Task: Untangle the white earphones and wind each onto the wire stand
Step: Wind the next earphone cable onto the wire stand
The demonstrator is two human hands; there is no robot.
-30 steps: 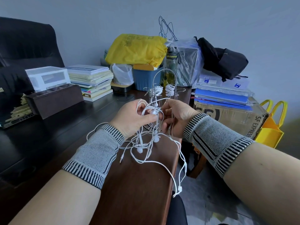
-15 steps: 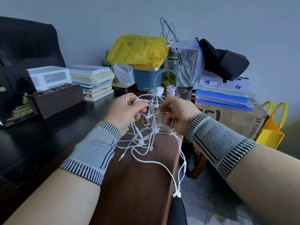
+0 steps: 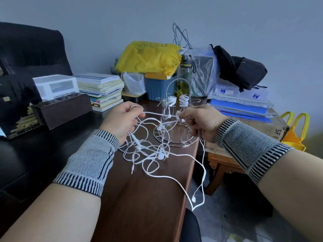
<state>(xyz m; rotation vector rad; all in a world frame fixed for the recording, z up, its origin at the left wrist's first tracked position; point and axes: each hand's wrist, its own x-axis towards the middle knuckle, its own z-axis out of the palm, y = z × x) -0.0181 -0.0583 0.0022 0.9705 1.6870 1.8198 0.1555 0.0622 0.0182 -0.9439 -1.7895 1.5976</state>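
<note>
A tangle of white earphones (image 3: 148, 147) hangs between my hands above the brown table (image 3: 139, 198). My left hand (image 3: 122, 119) pinches a cord on the left. Level with it, my right hand (image 3: 201, 119) pinches an earbud end and more cord. A stretch of cord runs taut between the two hands. One long loop with an earbud (image 3: 193, 199) dangles over the table's right edge. Just behind the hands stands the silver wire stand (image 3: 176, 130), with two white earphone bundles (image 3: 184, 100) wound on its upper arms.
Behind the stand are a blue bin (image 3: 157, 89), a yellow bag (image 3: 148, 56), a bottle (image 3: 186, 74) and stacked books (image 3: 101, 89). A dark box (image 3: 61, 109) sits at left. Blue folders on a cardboard box (image 3: 244, 110) and a yellow tote (image 3: 295, 135) stand right of the table.
My hands have moved apart and slightly away from me, pulling a cord taut between them. The tangle has spread out and dropped lower over the table.
</note>
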